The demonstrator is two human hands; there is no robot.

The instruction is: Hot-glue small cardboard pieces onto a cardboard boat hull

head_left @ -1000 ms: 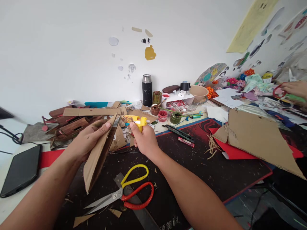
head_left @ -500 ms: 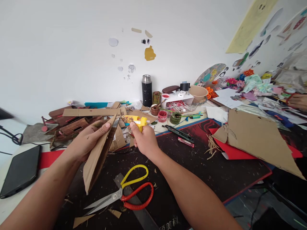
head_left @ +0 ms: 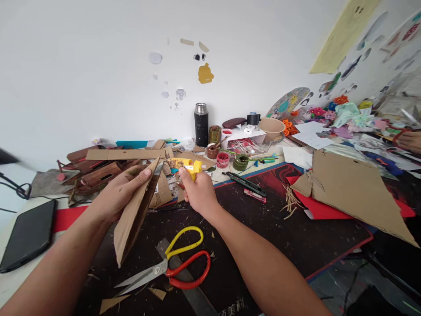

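Observation:
My left hand [head_left: 120, 193] grips a folded brown cardboard piece [head_left: 133, 217], held upright on its edge above the dark mat [head_left: 263, 228]. My right hand [head_left: 197, 193] is closed around a yellow glue gun [head_left: 187, 166], whose nozzle points left and meets the cardboard's top corner. Below my hands lie scissors [head_left: 174, 263] with one yellow and one red handle, resting across a metal ruler [head_left: 194, 289].
Cardboard scraps [head_left: 125, 154] pile up at back left, a black tablet [head_left: 28, 235] lies at far left. A thermos [head_left: 201, 124], paint jars [head_left: 222, 159] and a bowl [head_left: 272, 128] stand behind. A large cardboard sheet [head_left: 355, 188] lies right. Another person's hand [head_left: 408, 139] is at far right.
My hands, the cardboard and the glue gun have stayed put. The other person's hand at far right has dropped lower and drawn back toward the edge.

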